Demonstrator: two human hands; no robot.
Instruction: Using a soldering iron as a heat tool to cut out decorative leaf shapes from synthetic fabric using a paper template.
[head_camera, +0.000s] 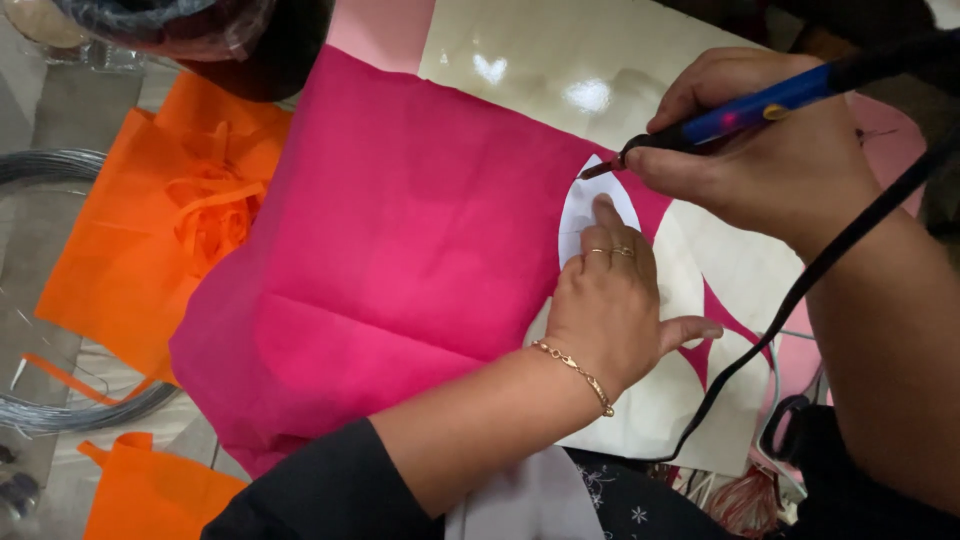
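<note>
A large sheet of bright pink fabric (400, 240) lies over a glossy cream board (560, 70). My left hand (610, 300), with rings and a gold bracelet, presses a white oval paper template (585, 205) flat onto the fabric's right edge. My right hand (770, 140) grips a corded pen-shaped tool with a blue and black body (745, 110). Its metal tip touches the fabric at the upper edge of the template. The tool's black cord (800, 290) runs down to the lower right. Pointed pink offcuts (715, 335) lie on the board beside my left thumb.
Orange fabric (150, 230) with a crumpled cut strip lies at the left, and more orange pieces (140, 490) at the bottom left. Coils of grey wire (50, 410) sit along the left edge. A dark round object in clear wrap (200, 30) stands at the top left.
</note>
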